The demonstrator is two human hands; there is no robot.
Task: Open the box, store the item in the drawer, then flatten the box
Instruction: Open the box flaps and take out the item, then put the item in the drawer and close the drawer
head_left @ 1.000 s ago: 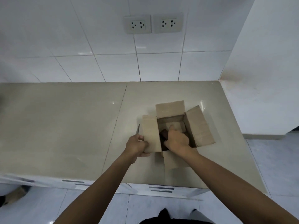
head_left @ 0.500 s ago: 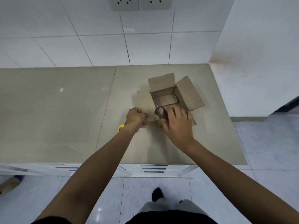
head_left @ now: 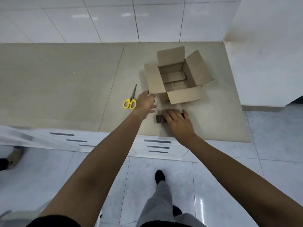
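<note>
Two hands work at the counter (head_left: 65, 89) in front of the cardboard box (head_left: 176, 76), which stands upright with all four flaps folded out and its inside showing only the bottom flaps. The dark brown item (head_left: 160, 119) lies on the counter just in front of the box, well clear of the near flap. The right hand (head_left: 177, 122) lies over the item with its fingers curled around it, grasping it, so only the item's left end and a sliver at its right end show. The left hand (head_left: 146, 102) hovers near the box's front left corner, fingers loose and released, holding nothing; whether it touches the left flap I cannot tell. Yellow-handled scissors (head_left: 130, 99) lie on the counter to the left of the box, just beside the left hand, blades closed. Below the counter's front edge, in front of the box, are white drawer fronts (head_left: 157, 147) with dark slot handles.
</note>
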